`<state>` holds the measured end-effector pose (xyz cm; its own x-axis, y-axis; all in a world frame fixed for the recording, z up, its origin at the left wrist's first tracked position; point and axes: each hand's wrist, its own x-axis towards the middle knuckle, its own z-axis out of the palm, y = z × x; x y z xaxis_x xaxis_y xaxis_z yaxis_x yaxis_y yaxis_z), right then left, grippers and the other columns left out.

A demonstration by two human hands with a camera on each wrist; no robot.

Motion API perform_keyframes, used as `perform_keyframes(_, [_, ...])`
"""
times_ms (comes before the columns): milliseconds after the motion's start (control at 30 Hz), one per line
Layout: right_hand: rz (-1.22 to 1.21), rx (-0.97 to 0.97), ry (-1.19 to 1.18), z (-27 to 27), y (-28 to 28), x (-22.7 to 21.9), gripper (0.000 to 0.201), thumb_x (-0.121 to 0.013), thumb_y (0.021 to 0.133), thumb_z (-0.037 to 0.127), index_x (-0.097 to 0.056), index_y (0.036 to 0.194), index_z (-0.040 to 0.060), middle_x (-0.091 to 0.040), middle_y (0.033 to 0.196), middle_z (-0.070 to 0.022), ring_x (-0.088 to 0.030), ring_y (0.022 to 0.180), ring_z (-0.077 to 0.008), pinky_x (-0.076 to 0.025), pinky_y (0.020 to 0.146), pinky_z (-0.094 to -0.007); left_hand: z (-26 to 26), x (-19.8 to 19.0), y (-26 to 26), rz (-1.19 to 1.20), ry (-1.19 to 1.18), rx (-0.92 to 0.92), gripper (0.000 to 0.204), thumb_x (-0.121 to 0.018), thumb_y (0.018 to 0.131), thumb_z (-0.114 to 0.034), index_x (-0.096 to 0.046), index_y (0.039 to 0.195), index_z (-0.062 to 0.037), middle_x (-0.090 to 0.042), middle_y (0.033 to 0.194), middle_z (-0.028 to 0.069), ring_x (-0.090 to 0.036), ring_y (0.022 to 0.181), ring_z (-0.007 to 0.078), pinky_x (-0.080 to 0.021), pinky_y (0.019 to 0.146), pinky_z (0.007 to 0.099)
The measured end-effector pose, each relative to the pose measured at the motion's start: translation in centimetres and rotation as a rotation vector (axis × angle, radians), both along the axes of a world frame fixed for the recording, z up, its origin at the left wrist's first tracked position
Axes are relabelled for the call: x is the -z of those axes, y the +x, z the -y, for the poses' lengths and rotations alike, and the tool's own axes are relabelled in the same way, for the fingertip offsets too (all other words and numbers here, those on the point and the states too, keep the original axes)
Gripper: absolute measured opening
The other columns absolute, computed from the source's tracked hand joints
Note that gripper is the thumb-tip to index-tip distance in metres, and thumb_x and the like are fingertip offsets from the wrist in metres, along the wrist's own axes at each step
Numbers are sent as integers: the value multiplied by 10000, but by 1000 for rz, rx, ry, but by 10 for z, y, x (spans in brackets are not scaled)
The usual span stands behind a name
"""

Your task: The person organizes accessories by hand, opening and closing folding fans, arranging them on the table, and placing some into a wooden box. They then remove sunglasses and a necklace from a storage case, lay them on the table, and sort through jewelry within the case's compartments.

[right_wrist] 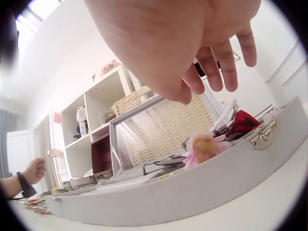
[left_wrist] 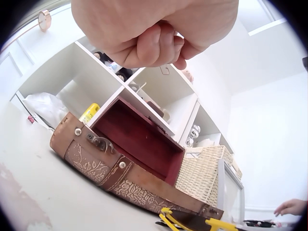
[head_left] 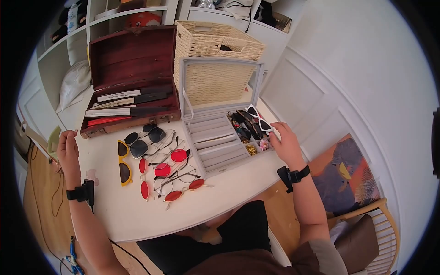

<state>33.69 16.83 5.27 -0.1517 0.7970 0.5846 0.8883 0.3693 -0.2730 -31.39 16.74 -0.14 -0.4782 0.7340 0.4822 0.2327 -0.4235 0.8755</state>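
White-framed sunglasses (head_left: 259, 118) lie across the accessories in the right part of a grey lidded display box (head_left: 215, 170). At their near end is my right hand (head_left: 285, 141), fingertips close beside the frame. Seen from the right wrist, that hand (right_wrist: 202, 53) has its fingers fairly straight over the box. My left hand (head_left: 68, 151) is raised by the table's left edge, in front of the brown suitcase (head_left: 123, 128). Its fingers are curled in the left wrist view, with nothing showing in the hand (left_wrist: 156, 36). Yellow sunglasses (head_left: 124, 167) lie on the table (head_left: 120, 220).
Several red-tinted glasses (head_left: 162, 170) and dark glasses (head_left: 139, 149) are spread left of the box. Its glass lid stands up against a wicker basket (head_left: 183, 50). Ring rolls (head_left: 218, 145) fill the box's left side; a pink flower (head_left: 264, 145) sits in its front right corner.
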Motion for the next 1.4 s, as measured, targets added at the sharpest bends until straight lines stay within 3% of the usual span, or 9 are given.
perform_keyframes(100, [70, 63, -16, -25, 11, 11, 305, -629, 919, 181, -657, 1182, 28, -664, 1180, -161, -670, 982, -375, -533, 843, -450, 0, -1, 4, -8, 12, 17, 202, -543, 1061, -251, -647, 984, -96, -334, 639, -121, -229, 525, -20, -156, 460, 197])
perform_keyframes(167, [154, 230, -154, -36, 12, 14, 373, -620, 929, 258, -647, 1237, 49, -680, 1155, -170, -665, 1002, -376, -522, 856, -471, 2, -2, 5, 3, 17, 23, 199, -544, 1061, -249, -646, 985, -96, -329, 640, -120, -229, 524, -21, -152, 457, 197])
perform_keyframes(267, [185, 295, -315, -43, 10, 10, 400, -632, 925, 304, -660, 1225, 42, -700, 1095, -178, -672, 989, -371, -524, 836, -468, 2, -4, 3, 83, 34, 53, 203, -542, 1059, -244, -644, 978, -88, -322, 639, -116, -228, 521, -19, -148, 451, 196])
perform_keyframes(567, [38, 224, -437, -48, 14, 10, 336, -668, 919, 275, -681, 1134, 17, -709, 915, -187, -707, 813, -332, -542, 736, -433, -3, 1, -1, 151, 31, 45, 203, -551, 1053, -245, -647, 975, -84, -311, 622, -114, -207, 501, -13, -144, 431, 198])
perform_keyframes(767, [-229, 144, -338, -44, 13, 14, 266, -649, 948, 153, -660, 1161, -7, -698, 856, -128, -665, 681, -213, -527, 605, -357, -2, 1, 2, 149, 36, 41, 204, -557, 1053, -248, -645, 966, -86, -311, 610, -117, -210, 496, -17, -143, 429, 193])
perform_keyframes(967, [-409, 135, -277, -44, 25, 20, 289, -646, 957, 162, -673, 1195, 0, -689, 818, -101, -636, 680, -155, -511, 628, -313, -3, 3, -1, 150, 18, 61, 198, -560, 1054, -253, -637, 974, -89, -322, 619, -122, -203, 493, -24, -132, 429, 190])
perform_keyframes(1167, [-321, 185, -94, -40, 41, 23, 265, -651, 959, 189, -719, 1137, 5, -673, 781, -85, -590, 671, -159, -489, 648, -299, -5, 6, -3, 143, 5, 65, 194, -559, 1056, -253, -630, 980, -88, -315, 625, -127, -200, 498, -26, -127, 433, 191])
perform_keyframes(1300, [-399, 165, -129, -41, 50, 35, 271, -659, 945, 192, -723, 1128, 2, -673, 782, -101, -609, 694, -169, -497, 660, -316, -2, 3, -1, 125, -8, 65, 198, -554, 1057, -256, -629, 976, -91, -315, 626, -126, -202, 499, -25, -128, 434, 194])
perform_keyframes(1400, [-298, 147, -119, -40, 56, 42, 270, -659, 943, 198, -725, 1120, 6, -677, 789, -103, -619, 704, -167, -502, 665, -319, -1, 1, 2, 110, -14, 60, 198, -553, 1057, -258, -628, 971, -96, -315, 624, -125, -207, 499, -24, -131, 436, 195])
